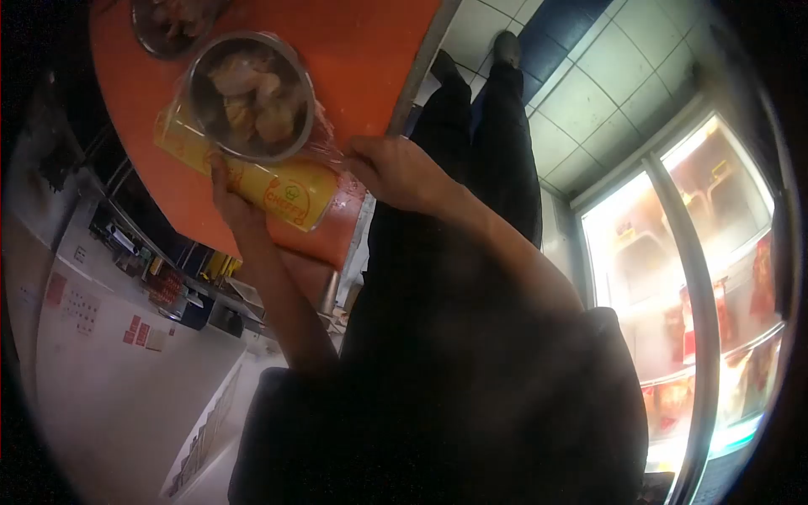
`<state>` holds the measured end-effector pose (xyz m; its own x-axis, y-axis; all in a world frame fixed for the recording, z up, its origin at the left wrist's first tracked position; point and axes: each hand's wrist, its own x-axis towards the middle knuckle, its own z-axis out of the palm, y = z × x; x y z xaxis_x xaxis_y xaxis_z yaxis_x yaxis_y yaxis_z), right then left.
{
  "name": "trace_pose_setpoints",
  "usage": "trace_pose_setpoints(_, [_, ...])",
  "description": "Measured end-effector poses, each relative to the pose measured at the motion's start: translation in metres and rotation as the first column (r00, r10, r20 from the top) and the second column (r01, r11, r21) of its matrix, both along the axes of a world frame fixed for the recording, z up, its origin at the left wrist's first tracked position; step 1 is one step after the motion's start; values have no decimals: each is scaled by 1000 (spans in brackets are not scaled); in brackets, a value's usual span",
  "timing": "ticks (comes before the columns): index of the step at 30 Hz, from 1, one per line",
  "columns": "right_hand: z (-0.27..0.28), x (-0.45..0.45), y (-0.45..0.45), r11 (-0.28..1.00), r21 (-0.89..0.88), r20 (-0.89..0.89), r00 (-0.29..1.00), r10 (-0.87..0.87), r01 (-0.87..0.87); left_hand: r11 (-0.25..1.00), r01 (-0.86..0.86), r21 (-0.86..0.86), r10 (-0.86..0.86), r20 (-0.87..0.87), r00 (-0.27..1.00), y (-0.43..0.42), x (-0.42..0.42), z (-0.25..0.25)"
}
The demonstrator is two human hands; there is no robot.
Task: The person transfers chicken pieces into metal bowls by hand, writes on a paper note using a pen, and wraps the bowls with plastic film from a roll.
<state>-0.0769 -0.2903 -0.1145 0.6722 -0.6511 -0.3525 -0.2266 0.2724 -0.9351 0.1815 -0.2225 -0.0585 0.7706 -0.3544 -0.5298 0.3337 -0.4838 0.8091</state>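
The left hand point(238, 206) clasps a long yellow printed box point(295, 198) over the flat orange tabletop point(362, 63). At the box's twelve o'clock sits a round metal bowl point(310, 105) of pale meat pieces point(261, 105); at the bowl's four o'clock, the right hand point(404, 172) pinches clear plastic film point(323, 153).

Both bare arms point(515, 252) reach to the far side. The left hand point(238, 209) grips, partly hidden. Just right of it, the right hand point(402, 172) curls like a fist.
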Motion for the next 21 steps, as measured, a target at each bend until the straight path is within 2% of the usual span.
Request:
trace_pose_setpoints(1, [2, -2, -1, 1000, -10, 9, 1000, 3, -3, 999, 22, -34, -24, -39, 999, 0, 0, -1])
trace_pose_setpoints(3, [12, -5, -11, 979, 146, 31, 990, 137, -140, 996, 35, -81, -40, -64, 997, 2, 5, -2])
trace_pose_setpoints(5, [16, -6, -20, 989, 63, 16, 991, 135, -135, 992, 96, -81, -103, -75, 992, 9, 13, -5])
trace_pose_setpoints(7, [24, 6, -29, 990, -32, 2, 991, 137, -137, 994, 76, -73, -78, -11, 997, 12, 16, -12])
trace_pose_setpoints(9, [28, 22, -39, 980, 72, -32, 982, -186, 188, 997, 39, -72, -36, 42, 998, 21, 21, -19])
trace_pose_setpoints(11, [24, 38, -49, 992, -10, -63, 990, -125, 125, 985, 9, -171, -18, -49, 999, 31, 26, -21])
trace_pose_setpoints(12, [25, 48, -57, 989, -9, -158, 977, -145, 146, 978, -25, -209, 18, -39, 999, 30, 21, -12])
trace_pose_setpoints(13, [27, 56, -64, 986, -16, -247, 955, -167, 168, 982, 41, -185, -38, 18, 999, 28, 14, -7])
trace_pose_setpoints(14, [30, 58, -68, 990, -55, -227, 964, -142, 133, 983, 105, -152, -94, 74, 993, 24, 8, 0])
trace_pose_setpoints(15, [32, 58, -74, 988, -87, -207, 967, -146, 130, 978, 74, -194, -57, 93, 994, 19, 6, 4])
trace_pose_setpoints(17, [35, 55, -80, 985, -147, -182, 976, -117, 91, 992, 61, -114, -55, 60, 997, 16, 0, 12])
trace_pose_setpoints(18, [37, 51, -80, 995, -47, -110, 989, -98, 93, 990, 21, -141, -13, 60, 998, 17, -5, 17])
trace_pose_setpoints(19, [39, 48, -83, 995, 56, -40, 996, -85, 87, 998, 44, -55, -38, 108, 993, 14, -8, 22])
trace_pose_setpoints(20, [40, 46, -84, 998, 25, -36, 998, -56, 57, 997, 70, 31, -74, 153, 985, 7, -6, 29])
trace_pose_setpoints(21, [42, 42, -85, 995, 97, -35, 999, -36, 39, 999, 42, 1, -42, 158, 987, 2, -8, 38])
